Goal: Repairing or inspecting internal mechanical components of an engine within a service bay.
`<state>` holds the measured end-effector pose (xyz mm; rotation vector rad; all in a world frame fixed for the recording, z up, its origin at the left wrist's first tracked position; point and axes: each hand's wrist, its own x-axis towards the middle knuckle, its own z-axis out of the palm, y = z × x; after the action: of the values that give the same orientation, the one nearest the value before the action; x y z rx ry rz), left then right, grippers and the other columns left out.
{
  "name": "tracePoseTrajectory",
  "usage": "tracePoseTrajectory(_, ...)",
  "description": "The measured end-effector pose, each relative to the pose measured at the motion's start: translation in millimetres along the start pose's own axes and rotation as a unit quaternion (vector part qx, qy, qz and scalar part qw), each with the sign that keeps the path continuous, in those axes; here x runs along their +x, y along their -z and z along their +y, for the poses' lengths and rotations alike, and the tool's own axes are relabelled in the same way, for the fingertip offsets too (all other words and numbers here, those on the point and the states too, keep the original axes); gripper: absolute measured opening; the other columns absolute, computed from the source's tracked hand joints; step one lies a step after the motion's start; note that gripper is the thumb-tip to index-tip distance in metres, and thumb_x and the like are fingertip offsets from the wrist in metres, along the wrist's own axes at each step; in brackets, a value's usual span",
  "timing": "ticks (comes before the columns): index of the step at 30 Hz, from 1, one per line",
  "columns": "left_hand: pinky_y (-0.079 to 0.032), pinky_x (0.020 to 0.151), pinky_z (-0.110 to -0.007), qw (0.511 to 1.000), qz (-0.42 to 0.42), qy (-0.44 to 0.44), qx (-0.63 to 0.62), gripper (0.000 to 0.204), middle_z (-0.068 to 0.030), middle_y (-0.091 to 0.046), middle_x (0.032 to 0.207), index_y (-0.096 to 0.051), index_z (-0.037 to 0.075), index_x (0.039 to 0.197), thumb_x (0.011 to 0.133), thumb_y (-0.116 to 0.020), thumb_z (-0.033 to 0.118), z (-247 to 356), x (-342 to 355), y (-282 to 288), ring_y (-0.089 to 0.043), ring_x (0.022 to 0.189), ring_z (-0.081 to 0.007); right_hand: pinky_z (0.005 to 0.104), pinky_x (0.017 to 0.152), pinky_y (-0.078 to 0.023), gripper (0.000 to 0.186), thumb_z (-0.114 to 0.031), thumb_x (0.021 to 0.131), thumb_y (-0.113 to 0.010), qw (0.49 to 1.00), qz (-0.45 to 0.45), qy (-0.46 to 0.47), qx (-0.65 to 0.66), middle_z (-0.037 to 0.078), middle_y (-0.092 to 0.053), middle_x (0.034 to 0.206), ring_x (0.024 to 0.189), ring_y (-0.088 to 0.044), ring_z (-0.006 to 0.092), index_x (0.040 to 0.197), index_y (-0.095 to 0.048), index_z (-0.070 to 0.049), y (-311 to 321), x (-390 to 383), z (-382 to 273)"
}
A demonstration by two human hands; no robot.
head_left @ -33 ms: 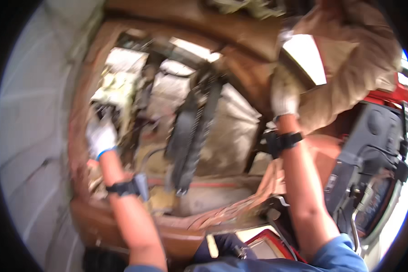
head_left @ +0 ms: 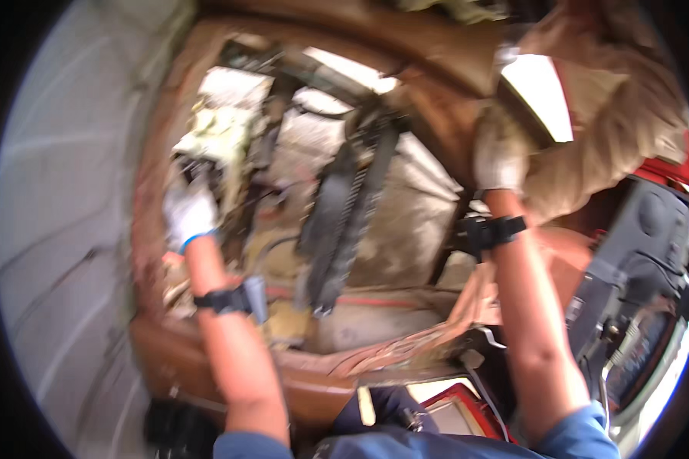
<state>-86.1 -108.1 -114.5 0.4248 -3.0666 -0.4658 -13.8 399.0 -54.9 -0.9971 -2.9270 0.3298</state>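
White-gloved left hand adjoins a dark part, right hand the brown frame; blur hides their openness and any hold.

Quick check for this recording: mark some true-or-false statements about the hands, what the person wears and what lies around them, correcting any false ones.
1. The left hand wears a white glove. True.
2. Only the left arm wears a black strap. False: the right arm wears one too.
3. The right hand is close to brown cloth. True.
4. A blue edge shows at the right wrist. False: it shows at the left wrist.
5. The person's sleeves are red. False: the sleeves are blue.
6. A large grey surface fills the picture's left side. True.
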Motion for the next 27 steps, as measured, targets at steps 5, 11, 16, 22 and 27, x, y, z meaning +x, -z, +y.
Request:
tracePoseTrajectory(5,-0.045,0.111,-0.044,0.998,-0.003,-0.004,-0.057,0.064,-0.0299,-0.060,0.138,-0.056,-0.006,0.140,0.089,-0.073,0.029,2.1,1.4,1.2,-0.059,0.129,-0.0403,0.0566,0.093,-0.052,0.055,-0.047,0.107,-0.037,0.986,0.000,0.144,-0.083,0.026,-0.071,0.114,0.097,-0.068,0.0504,0.129,-0.065,-0.005,-5.8,17.8,3.8)
tracePoseTrajectory(11,-0.048,0.094,-0.049,0.998,0.062,0.015,-0.001,0.038,-0.0233,-0.068,0.109,-0.068,0.001,0.109,0.086,-0.076,0.030,43.4,-42.5,25.7,-0.063,0.107,-0.0394,0.0553,0.095,-0.052,0.061,-0.054,0.105,-0.032,0.995,-0.079,-0.043,-0.037,0.027,-0.071,0.112,0.106,-0.067,0.0483,0.124,-0.070,-0.010,9.0,20.1,-14.1)
tracePoseTrajectory(16,-0.052,0.081,-0.051,0.983,0.080,-0.113,0.123,0.023,-0.0205,-0.064,0.086,-0.070,0.004,0.085,0.089,-0.070,0.027,58.9,-62.9,22.9,-0.065,0.089,-0.0382,0.0551,0.096,-0.052,0.058,-0.052,0.104,-0.032,0.997,-0.076,-0.026,0.002,0.027,-0.071,0.113,0.106,-0.067,0.0474,0.123,-0.072,-0.013,30.5,10.6,-29.8)
tracePoseTrajectory(22,-0.054,0.078,-0.050,0.974,0.043,-0.154,0.163,0.026,-0.0208,-0.065,0.085,-0.071,0.006,0.083,0.090,-0.068,0.031,59.1,-38.0,12.8,-0.067,0.085,-0.0373,0.0546,0.096,-0.052,0.057,-0.050,0.104,-0.033,0.996,-0.070,-0.011,0.055,0.026,-0.071,0.113,0.107,-0.067,0.0469,0.125,-0.070,-0.013,35.7,13.6,-29.4)
tracePoseTrajectory(27,-0.056,0.076,-0.049,0.950,0.034,-0.221,0.220,0.023,-0.0194,-0.065,0.083,-0.070,0.008,0.082,0.091,-0.067,0.028,53.6,-33.2,9.5,-0.067,0.082,-0.0360,0.0542,0.097,-0.052,0.057,-0.050,0.103,-0.032,0.993,-0.111,-0.030,0.011,0.027,-0.072,0.110,0.105,-0.069,0.0469,0.121,-0.071,-0.012,32.7,16.0,-26.1)
